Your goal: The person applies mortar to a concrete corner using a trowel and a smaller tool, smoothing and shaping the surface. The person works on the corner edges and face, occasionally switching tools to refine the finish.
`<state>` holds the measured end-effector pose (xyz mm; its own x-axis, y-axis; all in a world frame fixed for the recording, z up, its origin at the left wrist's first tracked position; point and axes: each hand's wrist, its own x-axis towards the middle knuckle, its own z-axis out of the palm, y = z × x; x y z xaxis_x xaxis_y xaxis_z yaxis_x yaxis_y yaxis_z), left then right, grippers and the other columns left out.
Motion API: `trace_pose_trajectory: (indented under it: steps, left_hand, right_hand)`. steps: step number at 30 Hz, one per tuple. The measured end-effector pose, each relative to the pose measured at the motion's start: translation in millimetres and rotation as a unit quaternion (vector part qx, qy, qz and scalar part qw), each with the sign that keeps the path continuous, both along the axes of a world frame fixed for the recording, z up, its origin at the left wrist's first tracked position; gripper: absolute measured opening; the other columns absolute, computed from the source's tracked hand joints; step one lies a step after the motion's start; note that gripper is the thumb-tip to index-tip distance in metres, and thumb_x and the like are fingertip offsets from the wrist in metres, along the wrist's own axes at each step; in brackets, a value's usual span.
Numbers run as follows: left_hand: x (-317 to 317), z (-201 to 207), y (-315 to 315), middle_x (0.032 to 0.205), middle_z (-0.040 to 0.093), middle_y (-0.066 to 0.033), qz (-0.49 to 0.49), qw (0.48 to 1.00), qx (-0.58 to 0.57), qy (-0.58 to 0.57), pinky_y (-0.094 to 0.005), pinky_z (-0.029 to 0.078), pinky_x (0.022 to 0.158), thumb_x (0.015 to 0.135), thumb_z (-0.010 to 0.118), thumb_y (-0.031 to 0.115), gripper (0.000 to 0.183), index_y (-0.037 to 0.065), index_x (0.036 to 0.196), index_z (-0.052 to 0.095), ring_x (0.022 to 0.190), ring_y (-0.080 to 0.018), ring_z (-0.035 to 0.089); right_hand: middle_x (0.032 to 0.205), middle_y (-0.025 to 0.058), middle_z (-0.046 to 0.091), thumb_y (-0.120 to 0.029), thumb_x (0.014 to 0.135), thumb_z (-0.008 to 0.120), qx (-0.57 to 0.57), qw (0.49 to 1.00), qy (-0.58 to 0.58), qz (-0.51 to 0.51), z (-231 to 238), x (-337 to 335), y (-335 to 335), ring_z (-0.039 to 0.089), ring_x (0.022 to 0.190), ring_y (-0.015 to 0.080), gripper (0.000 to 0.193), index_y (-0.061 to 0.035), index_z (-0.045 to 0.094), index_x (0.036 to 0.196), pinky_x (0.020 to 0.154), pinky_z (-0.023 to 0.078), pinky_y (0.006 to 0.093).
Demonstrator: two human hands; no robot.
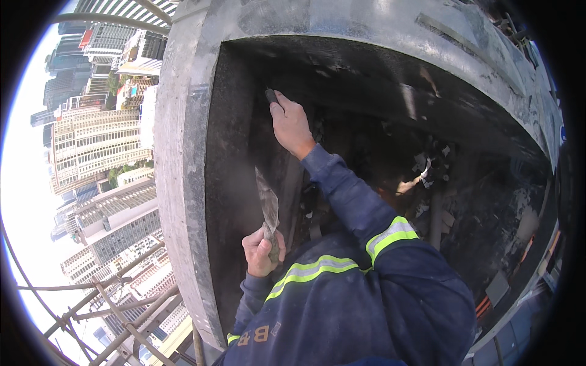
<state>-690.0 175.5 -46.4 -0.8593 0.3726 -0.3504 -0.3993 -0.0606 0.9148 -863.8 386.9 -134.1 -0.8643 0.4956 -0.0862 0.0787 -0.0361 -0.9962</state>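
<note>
My left hand [262, 251] is closed around the handle of a pointed trowel [268, 204]. The trowel's grey, smeared blade points up and away, along the dark inner face [231, 140] of a concrete opening. Farther forward, my right hand [292, 125] reaches into the far left corner of that opening. Its fingers are closed on a small dark object [270, 96] held against or close to the inner face; its kind is not clear. Both arms wear dark blue sleeves, and a reflective band [392, 235] circles the right one.
A thick grey concrete frame [183, 152] borders the opening on the left and far side. Inside, rubble and torn scraps [424, 171] lie in shadow. Scaffold tubes [131, 317] stand at the lower left, outside the frame. Tall buildings [97, 143] appear far below and beyond.
</note>
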Motion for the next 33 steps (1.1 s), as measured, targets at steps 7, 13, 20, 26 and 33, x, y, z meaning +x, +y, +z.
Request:
trace_pose_trajectory:
  steps: [7, 13, 20, 26, 33]
  left_hand:
    - [6, 0, 0, 0.071, 0.061, -0.0122, 0.029, 1.0, 0.003, -0.008, -0.0253, 0.039, 0.04, 0.092, 0.069, 0.05, 0.072, -0.011, 0.128, 0.058, 0.043, -0.0145, 0.05]
    - [9, -3, -2, 0.071, 0.06, -0.0119, 0.032, 0.999, 0.005, -0.009, -0.0249, 0.04, 0.039, 0.093, 0.069, 0.048, 0.067, -0.009, 0.128, 0.06, 0.042, -0.0145, 0.051]
    - [8, -6, 0, 0.072, 0.061, -0.0119, 0.026, 0.999, 0.009, -0.018, -0.0249, 0.041, 0.04, 0.093, 0.069, 0.048, 0.068, -0.01, 0.128, 0.059, 0.043, -0.0145, 0.051]
    - [8, -3, 3, 0.072, 0.061, -0.0116, 0.025, 0.999, 0.007, -0.02, -0.0249, 0.041, 0.041, 0.093, 0.069, 0.048, 0.068, -0.01, 0.129, 0.059, 0.043, -0.0145, 0.051]
    - [4, 1, 8, 0.071, 0.062, -0.0114, 0.05, 0.999, -0.007, 0.003, -0.0249, 0.039, 0.043, 0.091, 0.07, 0.052, 0.076, -0.015, 0.126, 0.057, 0.046, -0.0139, 0.051]
  right_hand:
    - [0.097, 0.0166, 0.058, -0.011, 0.099, 0.055, 0.061, 0.986, 0.145, -0.055, 43, 5, -20, 0.059, 0.086, 0.0286, 0.04, 0.0102, 0.057, 0.133, 0.082, 0.048, 0.0374]
    - [0.098, 0.0208, 0.06, -0.013, 0.098, 0.054, 0.044, 0.995, 0.068, -0.063, 11, -9, -18, 0.06, 0.09, 0.0328, 0.042, 0.0088, 0.056, 0.134, 0.086, 0.048, 0.0401]
    - [0.102, 0.0268, 0.062, -0.017, 0.097, 0.054, 0.012, 0.998, 0.013, -0.064, -15, -11, -19, 0.061, 0.097, 0.0407, 0.046, 0.0108, 0.056, 0.134, 0.092, 0.048, 0.0444]
    - [0.106, 0.0309, 0.064, -0.018, 0.097, 0.053, 0.015, 0.998, -0.038, -0.042, -34, -8, -12, 0.061, 0.103, 0.0437, 0.045, 0.0081, 0.057, 0.134, 0.094, 0.048, 0.0464]
    - [0.097, 0.0173, 0.069, -0.021, 0.103, 0.046, -0.138, 0.988, -0.041, 0.059, -10, 67, 18, 0.066, 0.072, 0.0201, 0.038, 0.0068, 0.06, 0.125, 0.068, 0.053, 0.0333]
